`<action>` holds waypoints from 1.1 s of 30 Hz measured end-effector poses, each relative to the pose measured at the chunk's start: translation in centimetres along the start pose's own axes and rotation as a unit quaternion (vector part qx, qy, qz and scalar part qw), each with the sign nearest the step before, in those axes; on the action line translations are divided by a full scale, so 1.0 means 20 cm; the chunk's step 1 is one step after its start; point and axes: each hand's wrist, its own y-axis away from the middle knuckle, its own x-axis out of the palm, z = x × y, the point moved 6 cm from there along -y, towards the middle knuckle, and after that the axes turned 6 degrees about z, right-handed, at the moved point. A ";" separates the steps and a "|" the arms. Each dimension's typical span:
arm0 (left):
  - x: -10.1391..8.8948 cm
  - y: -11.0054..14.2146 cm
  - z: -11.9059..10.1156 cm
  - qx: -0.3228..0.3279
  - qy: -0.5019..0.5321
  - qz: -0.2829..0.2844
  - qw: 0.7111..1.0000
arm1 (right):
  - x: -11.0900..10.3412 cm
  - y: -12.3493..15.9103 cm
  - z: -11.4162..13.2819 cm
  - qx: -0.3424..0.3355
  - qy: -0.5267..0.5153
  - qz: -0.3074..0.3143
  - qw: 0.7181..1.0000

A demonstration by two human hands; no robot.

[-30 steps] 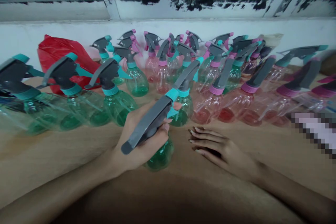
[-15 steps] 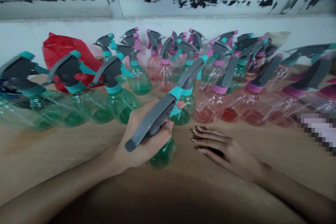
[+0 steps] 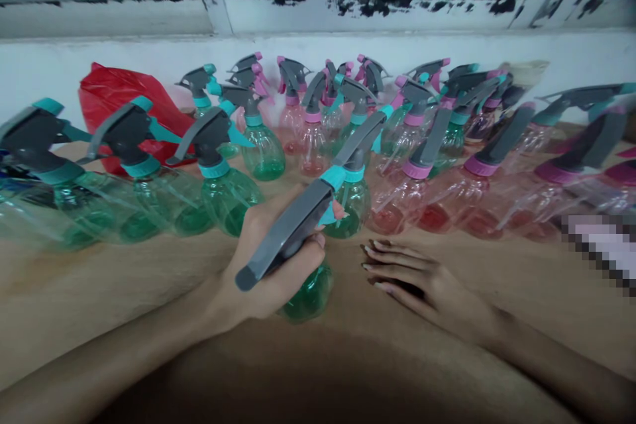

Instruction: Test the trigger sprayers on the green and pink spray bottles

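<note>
A green spray bottle (image 3: 309, 291) with a grey and turquoise trigger head stands near the table's front edge. My left hand (image 3: 268, 265) is wrapped around its neck, with a finger at the turquoise trigger; the palm and head hide part of the bottle. To the right, my right hand (image 3: 417, 278) lies on the wooden table (image 3: 377, 331), palm down with fingers stretched out, holding nothing. Just beyond the held bottle is another green spray bottle (image 3: 350, 212). A pink spray bottle (image 3: 397, 205) stands beyond my right fingertips.
Several green spray bottles (image 3: 231, 199) line the left, and several pink ones (image 3: 477, 209) the right. More bottles crowd behind, near the white wall (image 3: 149, 50). A red plastic bag (image 3: 124, 96) sits at the back left. A blurred-out pinkish object (image 3: 603, 242) lies at the right.
The finger of my left hand and the turquoise trigger have shifted slightly towards the bottle's neck. My right hand has stayed in place.
</note>
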 end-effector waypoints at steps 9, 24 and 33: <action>0.00 0.00 -0.01 0.003 -0.010 -0.012 1.000 | 0.00 0.00 0.00 -0.003 0.005 -0.002 1.000; 0.01 0.01 0.03 -0.015 0.028 -0.033 0.999 | 0.01 0.00 0.00 -0.009 0.006 0.008 1.000; 0.01 0.01 0.04 -0.001 0.007 -0.011 1.000 | 0.01 0.00 0.00 -0.013 0.010 0.012 1.000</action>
